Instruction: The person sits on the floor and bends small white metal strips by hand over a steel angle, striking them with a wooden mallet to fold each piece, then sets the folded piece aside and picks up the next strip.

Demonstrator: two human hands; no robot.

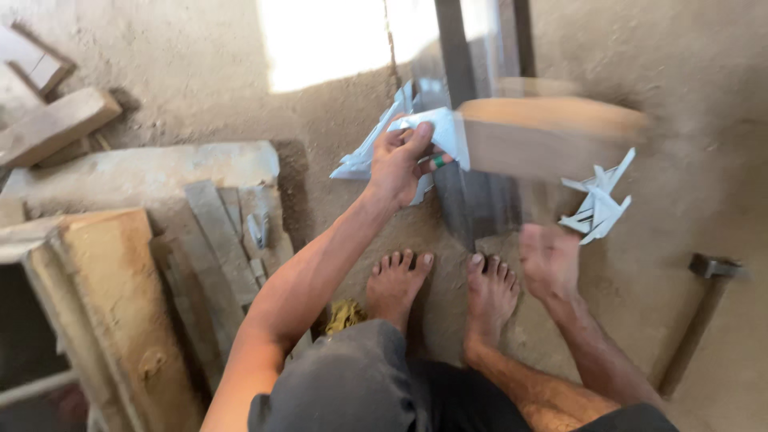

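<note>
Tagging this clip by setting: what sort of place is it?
Probably a rough carpentry workshop or building site: bare dirt floor, stacked wooden planks, and a hammer lying beside the barefoot person.

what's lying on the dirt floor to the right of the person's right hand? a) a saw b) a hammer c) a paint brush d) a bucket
b: a hammer lies on the dirt floor, its metal head up near the right edge and its wooden handle running down toward the person, apart from the blurred right hand.
</note>
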